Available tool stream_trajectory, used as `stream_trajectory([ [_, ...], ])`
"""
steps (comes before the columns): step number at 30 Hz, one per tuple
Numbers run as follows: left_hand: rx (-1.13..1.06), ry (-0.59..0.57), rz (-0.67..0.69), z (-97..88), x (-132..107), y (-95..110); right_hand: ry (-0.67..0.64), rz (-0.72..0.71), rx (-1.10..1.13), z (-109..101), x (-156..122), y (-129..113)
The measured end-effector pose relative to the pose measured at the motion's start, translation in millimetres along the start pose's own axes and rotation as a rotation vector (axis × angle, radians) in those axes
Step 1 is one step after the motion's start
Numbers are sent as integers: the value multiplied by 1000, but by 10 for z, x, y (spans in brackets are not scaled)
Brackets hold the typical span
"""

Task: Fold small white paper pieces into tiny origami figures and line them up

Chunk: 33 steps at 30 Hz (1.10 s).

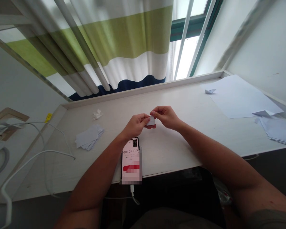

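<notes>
Small white paper, pinched by left fingers, right fingers closed on its top

light: daylight from window, overexposed | below desk: dark | edges: wide-angle stretch | phone screen: partly pixelated

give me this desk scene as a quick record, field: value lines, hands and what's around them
left hand: the hand holds a small white piece of paper
right hand: the hand has its fingertips at the paper's upper edge; too small to tell if they pinch it
by left forearm: black-edged rectangular phone showing 00:02:13
desk left: loose pile of white paper pieces, crumpled white tissue-like wad beyond
desk right: large white paper sheet
</notes>
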<state>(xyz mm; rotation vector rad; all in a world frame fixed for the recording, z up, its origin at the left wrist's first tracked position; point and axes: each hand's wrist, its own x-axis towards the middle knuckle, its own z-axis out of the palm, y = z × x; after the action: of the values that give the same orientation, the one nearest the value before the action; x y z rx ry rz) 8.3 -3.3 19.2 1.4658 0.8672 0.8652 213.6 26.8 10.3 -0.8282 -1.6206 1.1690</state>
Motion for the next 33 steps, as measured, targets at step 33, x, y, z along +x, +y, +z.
stream_trajectory([
  [33, 135, 131, 43, 25, -38, 60, -58, 22, -9, 32, -11, 41],
])
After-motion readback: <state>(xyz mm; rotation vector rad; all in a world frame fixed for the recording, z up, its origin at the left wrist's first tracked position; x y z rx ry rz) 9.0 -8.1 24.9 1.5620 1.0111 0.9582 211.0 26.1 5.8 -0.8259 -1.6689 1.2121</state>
